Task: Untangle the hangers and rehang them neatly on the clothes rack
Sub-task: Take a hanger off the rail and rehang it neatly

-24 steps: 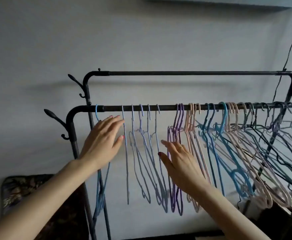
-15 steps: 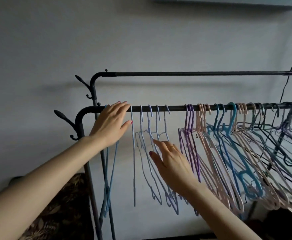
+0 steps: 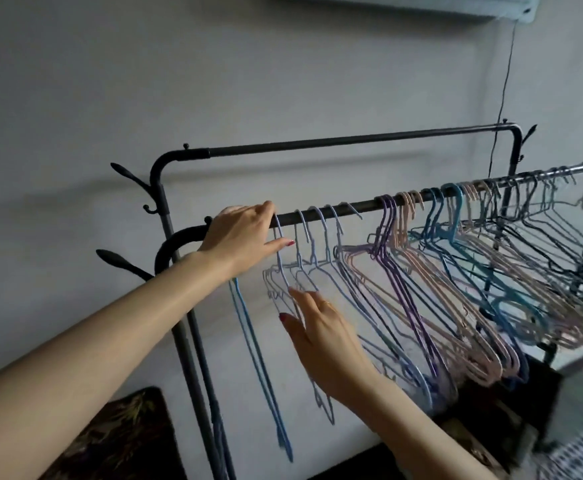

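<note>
Black metal clothes rack [image 3: 352, 142], two horizontal rails: the far upper rail bare, the near lower rail [image 3: 362, 206] carrying all the hangers. Curved pegs [image 3: 124, 265] project from the rack's left uprights.

Hangers, left to right along the lower rail:
- One blue hanger [image 3: 259, 358], hanging edge-on at the far left end, just below the left hand.
- Pale lavender wire hangers [image 3: 321, 244], several, spaced apart, hooks over the rail; their shoulders overlap lower down.
- Purple hangers [image 3: 387, 244], a tight bunch.
- Pink hangers [image 3: 407, 230], a tight bunch, pressed against the purple ones.
- Teal and blue hangers [image 3: 452, 216], bunched.
- Mixed pale, grey and dark hangers [image 3: 542, 209], crowded and crossing one another out to the right edge; individual items cannot be told apart.

Left hand [image 3: 241, 237]: raised to the left end of the lower rail, fingers over the rail, thumb extended beneath and touching the leftmost lavender hook. Whether the fingers wrap the rail or merely rest on it cannot be told.

Right hand [image 3: 321, 337]: open, fingers straight and together, laid against the shoulders of the lavender hangers; a ring shows on one finger.

Surroundings: grey wall [image 3: 214, 81] behind; thin dark cord [image 3: 506, 81] running down the wall to the rack's right end; dark patterned cushion [image 3: 120, 441] at lower left.
</note>
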